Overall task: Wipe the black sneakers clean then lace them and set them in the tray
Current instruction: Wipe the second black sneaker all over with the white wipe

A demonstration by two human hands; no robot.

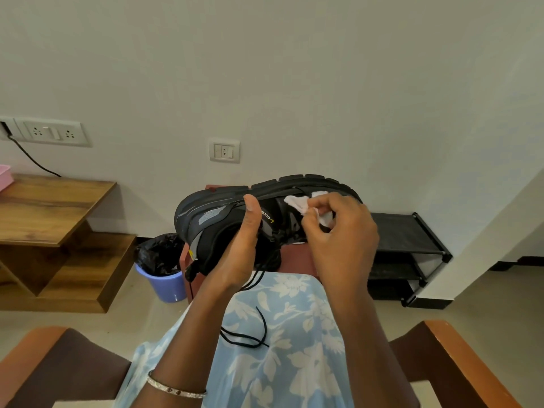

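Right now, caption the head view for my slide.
Left hand holds a black sneaker while right hand presses a white cloth to its side.

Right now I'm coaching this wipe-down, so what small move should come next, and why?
Probably sweep the cloth along the side of the sneaker toward its heel. The right hand pinches the cloth against the upper beside the sole near the toe end, the left hand holds the sneaker tipped sideways, and a lace lies loose on the lap, so wiping seems unfinished.
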